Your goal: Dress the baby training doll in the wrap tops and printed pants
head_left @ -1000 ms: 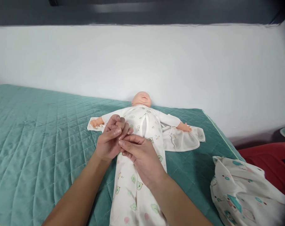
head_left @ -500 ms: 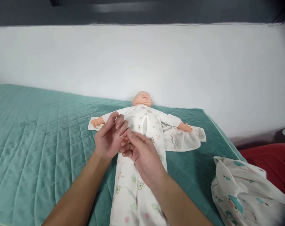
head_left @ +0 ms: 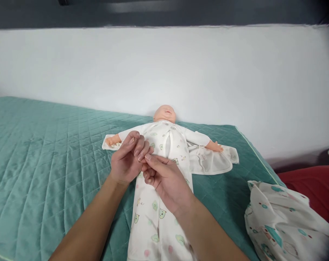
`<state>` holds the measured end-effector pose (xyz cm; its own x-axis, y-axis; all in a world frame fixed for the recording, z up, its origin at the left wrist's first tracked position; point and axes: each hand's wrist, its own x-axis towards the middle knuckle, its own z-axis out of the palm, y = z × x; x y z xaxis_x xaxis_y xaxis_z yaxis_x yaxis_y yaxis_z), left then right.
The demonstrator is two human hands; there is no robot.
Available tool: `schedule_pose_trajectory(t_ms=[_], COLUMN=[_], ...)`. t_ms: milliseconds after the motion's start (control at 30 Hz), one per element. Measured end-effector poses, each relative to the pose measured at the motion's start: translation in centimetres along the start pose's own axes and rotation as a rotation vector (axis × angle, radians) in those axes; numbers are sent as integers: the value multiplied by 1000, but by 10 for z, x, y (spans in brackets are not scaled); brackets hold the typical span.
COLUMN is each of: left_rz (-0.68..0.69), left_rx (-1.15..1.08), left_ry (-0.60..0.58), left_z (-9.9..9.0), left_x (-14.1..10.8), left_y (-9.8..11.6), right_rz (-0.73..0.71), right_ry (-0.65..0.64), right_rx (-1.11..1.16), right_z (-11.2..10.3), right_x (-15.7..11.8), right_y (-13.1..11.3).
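Observation:
A baby doll (head_left: 165,114) lies on its back with both arms spread, and patterned white clothing (head_left: 159,217) covers its front. Above its middle, my left hand (head_left: 130,156) is palm up with the fingers curled. My right hand (head_left: 166,179) touches the fingertips of my left hand, its thumb pressed near its index finger. No object shows between my hands. White cloth (head_left: 212,161) lies spread under the doll's arm at the right, and another edge of it shows under the arm at the left.
Green quilted bedding (head_left: 45,163) lies under the doll and reaches a white wall (head_left: 126,69). Patterned white fabric (head_left: 284,221) is bunched at the lower right, beside a red object (head_left: 313,186). A dark beam crosses the top.
The fingers of my left hand have curled in slightly more. My right fingertips have shifted slightly against them. The doll has not moved.

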<state>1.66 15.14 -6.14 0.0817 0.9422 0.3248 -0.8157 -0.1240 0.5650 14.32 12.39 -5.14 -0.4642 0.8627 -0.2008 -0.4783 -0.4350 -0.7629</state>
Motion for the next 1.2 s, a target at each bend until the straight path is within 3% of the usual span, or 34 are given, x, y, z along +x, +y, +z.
schedule_pose_trajectory(t_ms=[267, 567, 833, 1033, 1133, 1200], left_rz=[11, 112, 191, 236, 284, 281], left_rx=[110, 261, 337, 341, 491, 775], left_ry=[56, 63, 69, 140, 195, 250], left_z=[2, 8, 10, 16, 8, -2], left_x=[-1, -3, -5, 9, 33, 52], left_y=[4, 7, 12, 13, 9, 3], right_rz=[25, 202, 259, 284, 196, 31], right_ry=[30, -4, -37, -5, 28, 47], right_rx=[8, 185, 184, 234, 199, 56], right_z=[3, 1, 0, 2, 3, 1], right_x=[0, 0, -1, -3, -5, -5], right_y=[-3, -1, -1, -8, -14, -21])
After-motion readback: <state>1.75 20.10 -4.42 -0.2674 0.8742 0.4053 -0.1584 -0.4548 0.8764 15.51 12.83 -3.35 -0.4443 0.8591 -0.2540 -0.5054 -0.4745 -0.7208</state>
